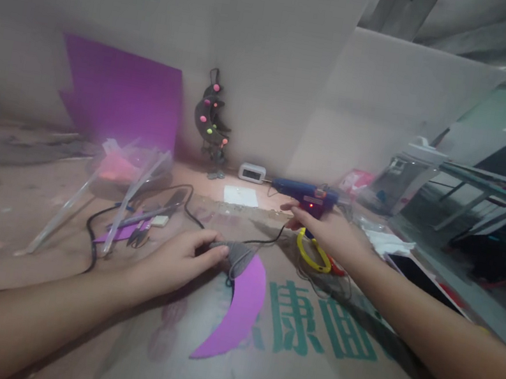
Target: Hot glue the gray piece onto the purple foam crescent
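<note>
The left hand (187, 259) pinches a purple crescent (247, 302), left of the right hand (319, 228) gripping a glue gun (299, 189).

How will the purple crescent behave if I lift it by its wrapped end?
The purple crescent probably feels light, looking like thin sheet. Its bare tail may flex, since only the end at the left hand shows grey yarn wrapping.
</note>
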The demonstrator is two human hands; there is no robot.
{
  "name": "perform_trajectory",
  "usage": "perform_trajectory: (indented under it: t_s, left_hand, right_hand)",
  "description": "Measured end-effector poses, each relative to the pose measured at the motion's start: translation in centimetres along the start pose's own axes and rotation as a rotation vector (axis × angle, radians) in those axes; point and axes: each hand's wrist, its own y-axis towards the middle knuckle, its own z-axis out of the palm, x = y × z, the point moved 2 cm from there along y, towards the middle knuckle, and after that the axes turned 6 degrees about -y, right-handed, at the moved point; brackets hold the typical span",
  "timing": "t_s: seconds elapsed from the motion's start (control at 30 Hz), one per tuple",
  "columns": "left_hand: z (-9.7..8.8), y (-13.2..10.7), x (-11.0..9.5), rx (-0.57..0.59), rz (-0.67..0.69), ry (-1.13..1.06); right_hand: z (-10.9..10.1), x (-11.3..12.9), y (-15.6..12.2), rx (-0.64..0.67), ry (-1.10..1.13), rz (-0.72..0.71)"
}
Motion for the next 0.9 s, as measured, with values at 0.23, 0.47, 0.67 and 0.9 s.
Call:
perform_trajectory:
  t_s: [0.23, 0.47, 0.67, 0.9]
  left_hand:
    - [-0.2, 0.2, 0.6, -0.094, -0.002, -0.050]
    - [-0.5, 0.1, 0.8, -0.162, -0.006, -0.115]
    - [-0.4, 0.0, 0.6, -0.162, 0.023, -0.121]
    - [-0.4, 0.0, 0.9, -0.157, 0.009, -0.102]
  right_hand:
    - [0.8, -0.4, -7.9, 0.018, 0.005, -0.269]
    - [2.5, 0.1, -8.8, 0.198, 0.044, -0.494]
    - [2.6, -0.6, -8.1, 0.220, -0.037, -0.413]
    - [2.9, -1.1, -7.8, 0.180, -0.068, -0.450]
